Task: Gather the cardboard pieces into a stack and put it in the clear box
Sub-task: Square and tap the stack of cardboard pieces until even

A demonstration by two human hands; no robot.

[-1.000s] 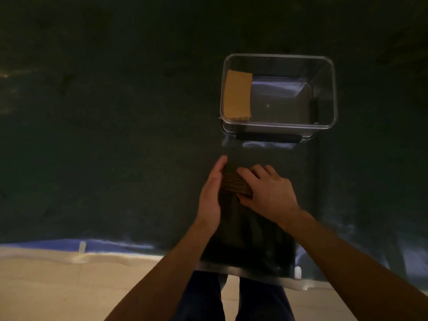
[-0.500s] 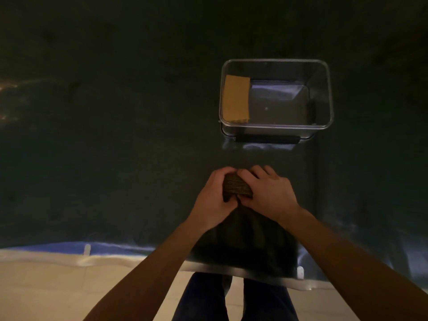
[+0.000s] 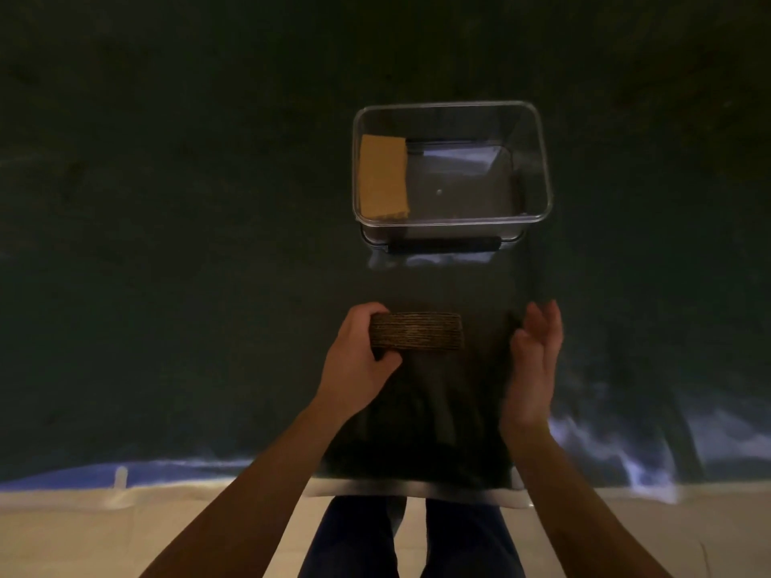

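A stack of brown cardboard pieces [image 3: 421, 331] shows its layered edge low in the middle of the dark table. My left hand [image 3: 359, 352] grips the stack's left end. My right hand [image 3: 536, 360] hovers to the right of the stack, apart from it, fingers spread and holding nothing. The clear box [image 3: 546, 173] stands farther back, straight beyond the stack. Inside the box, one tan cardboard piece [image 3: 384, 177] leans against the left wall.
A dark sheet covers the table [image 3: 167, 285], with its front edge [image 3: 167, 473] near me. Below that edge lie a pale floor [image 3: 83, 536] and my legs [image 3: 409, 536]. A dark handle [image 3: 442, 245] runs along the box's near side.
My right hand has let go of the stack and swung away to the right, opening. My left hand keeps hold of the stack's left end, and the stack's whole edge now shows.
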